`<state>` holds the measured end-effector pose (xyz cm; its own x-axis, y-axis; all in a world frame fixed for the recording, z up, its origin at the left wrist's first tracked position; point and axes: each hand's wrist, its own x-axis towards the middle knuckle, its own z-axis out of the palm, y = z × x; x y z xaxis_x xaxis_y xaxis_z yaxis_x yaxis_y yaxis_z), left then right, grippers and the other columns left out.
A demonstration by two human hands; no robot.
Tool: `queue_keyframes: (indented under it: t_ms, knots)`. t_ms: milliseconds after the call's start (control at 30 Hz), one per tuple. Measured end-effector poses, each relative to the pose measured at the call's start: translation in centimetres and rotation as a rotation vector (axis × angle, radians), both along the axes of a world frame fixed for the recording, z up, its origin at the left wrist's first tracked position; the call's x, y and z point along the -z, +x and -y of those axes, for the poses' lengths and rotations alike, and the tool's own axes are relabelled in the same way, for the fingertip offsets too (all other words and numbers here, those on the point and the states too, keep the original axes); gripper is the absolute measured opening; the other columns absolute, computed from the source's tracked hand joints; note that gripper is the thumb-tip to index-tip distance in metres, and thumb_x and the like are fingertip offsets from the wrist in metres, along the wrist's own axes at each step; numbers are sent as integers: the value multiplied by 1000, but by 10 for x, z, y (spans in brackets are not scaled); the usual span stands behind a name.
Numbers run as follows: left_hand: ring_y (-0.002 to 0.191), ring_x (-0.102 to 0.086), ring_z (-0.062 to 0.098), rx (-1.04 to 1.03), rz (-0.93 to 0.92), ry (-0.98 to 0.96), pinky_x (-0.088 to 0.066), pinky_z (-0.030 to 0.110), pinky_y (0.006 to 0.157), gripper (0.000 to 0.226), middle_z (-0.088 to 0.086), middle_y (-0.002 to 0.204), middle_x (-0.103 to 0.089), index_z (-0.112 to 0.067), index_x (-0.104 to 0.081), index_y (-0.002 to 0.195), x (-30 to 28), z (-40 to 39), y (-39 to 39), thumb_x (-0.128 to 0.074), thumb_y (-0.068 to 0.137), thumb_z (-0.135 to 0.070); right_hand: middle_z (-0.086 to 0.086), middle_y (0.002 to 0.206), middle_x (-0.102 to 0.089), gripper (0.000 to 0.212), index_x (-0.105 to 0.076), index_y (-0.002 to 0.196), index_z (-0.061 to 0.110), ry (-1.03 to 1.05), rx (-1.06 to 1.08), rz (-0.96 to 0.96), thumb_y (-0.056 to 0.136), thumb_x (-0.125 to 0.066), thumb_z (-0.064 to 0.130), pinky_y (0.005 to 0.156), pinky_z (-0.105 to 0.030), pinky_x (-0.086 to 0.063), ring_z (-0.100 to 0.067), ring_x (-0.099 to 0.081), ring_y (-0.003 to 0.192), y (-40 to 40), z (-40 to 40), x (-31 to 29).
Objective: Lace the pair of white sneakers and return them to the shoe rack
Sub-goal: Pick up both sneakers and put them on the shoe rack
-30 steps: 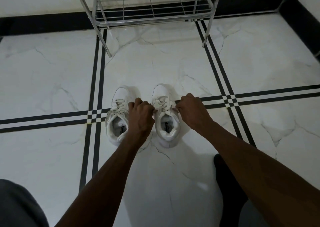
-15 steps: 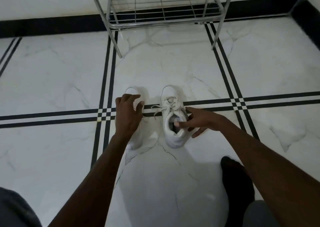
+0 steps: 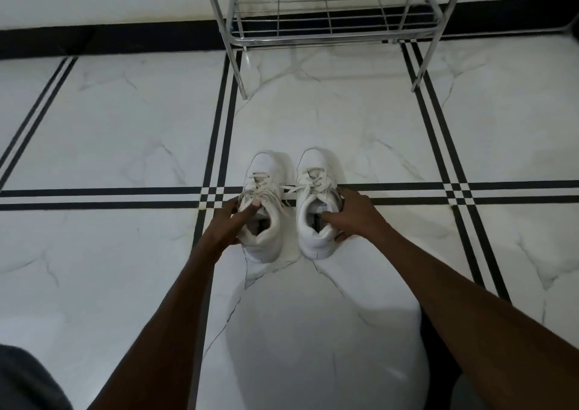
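White shoes are sitting side by side on the floor (image 3: 344,121). Left hand (image 3: 224,224) is gripping the left shoe (image 3: 266,221), right hand (image 3: 354,214) the right shoe (image 3: 315,221). Lifting both level should reach the rack (image 3: 329,24) safely.

The shoe rack (image 3: 332,24) is shiny chromed metal wire and tube. The floor (image 3: 125,127) is glossy marble-look tile. The white sneakers (image 3: 288,203) look smooth and matt, with cloth laces (image 3: 308,179).

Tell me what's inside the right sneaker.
The right hand's thumb hooks into the right sneaker opening, beside a dark label on the insole. Further in, toward the toe, the tongue and laces cover everything, so nothing else can be seen.
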<state>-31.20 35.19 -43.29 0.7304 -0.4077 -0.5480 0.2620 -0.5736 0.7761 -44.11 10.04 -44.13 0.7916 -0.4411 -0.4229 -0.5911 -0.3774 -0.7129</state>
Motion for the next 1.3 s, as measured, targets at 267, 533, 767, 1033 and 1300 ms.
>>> queue_keyframes:
  t_ms: [267, 533, 767, 1033, 1300]
  knots:
    - [107, -68, 26, 37, 69, -18, -66, 47, 71, 67, 3, 126, -61, -20, -53, 141, 5, 18, -10, -80, 80, -26, -8, 101, -75, 43, -68, 107, 14, -164, 10, 17, 75, -75, 42, 81, -36, -56, -26, -69, 96, -2, -2, 2]
    - [92, -71, 26, 12, 280, 31, -62, 57, 75, 52, -5, 98, -70, -20, -67, 118, 4, 46, -21, -65, 70, -40, -2, 88, -76, 34, -71, 102, 20, -169, 89, 103, 73, -75, 36, 73, -33, -56, -20, -70, 83, -14, 15, -4]
    - [94, -72, 24, -2, 417, -42, -62, 53, 80, 70, 1, 116, -70, -24, -61, 134, -20, 89, -17, -59, 71, -53, 2, 96, -76, 47, -67, 121, 27, -182, 142, 244, 75, -77, 35, 76, -34, -60, -17, -72, 86, -8, 52, -26]
    - [86, -75, 26, -69, 344, -35, -62, 58, 74, 71, 1, 118, -70, -28, -58, 139, -110, 116, -19, -63, 72, -52, 1, 102, -75, 55, -63, 130, 28, -121, 171, 234, 77, -77, 31, 80, -37, -60, -18, -70, 92, -5, 77, -121]
    - [98, -70, 25, -71, 284, 2, -62, 55, 77, 75, -1, 122, -67, -27, -55, 143, -281, 147, -32, -63, 73, -53, 2, 107, -74, 69, -57, 138, 28, -34, 188, 159, 73, -76, 39, 75, -41, -62, -18, -72, 91, -18, 105, -283]
